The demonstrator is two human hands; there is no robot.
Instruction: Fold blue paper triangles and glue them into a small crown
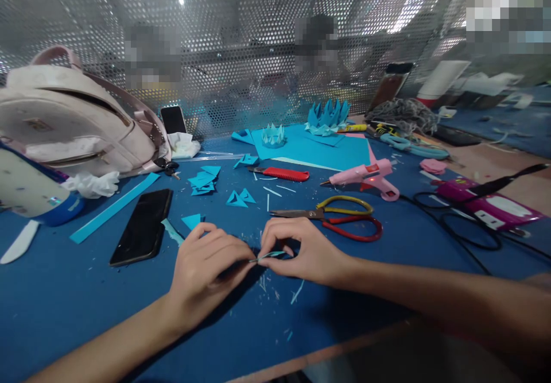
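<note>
Low over the blue table, my left hand (210, 265) and my right hand (301, 251) meet fingertip to fingertip. Both pinch a small strip of light blue paper (274, 254), most of it hidden by the fingers. Behind the right hand lie scissors (321, 213) with one yellow and one red handle, blades pointing left. Small folded blue paper triangles (241, 198) sit beyond the hands, with a stack of more folded pieces (204, 181) to their left. A torn pale blue strip (173, 232) lies beside the left hand. Thin paper scraps (297, 292) are scattered below the fingers.
A black phone (142, 227) and a long blue paper strip (114, 208) lie at left. Farther back are a red cutter (286, 174), a pink glue gun (364, 177) with its cable, and folded paper crowns (328, 118) on blue sheets. A backpack (73, 119) stands back left.
</note>
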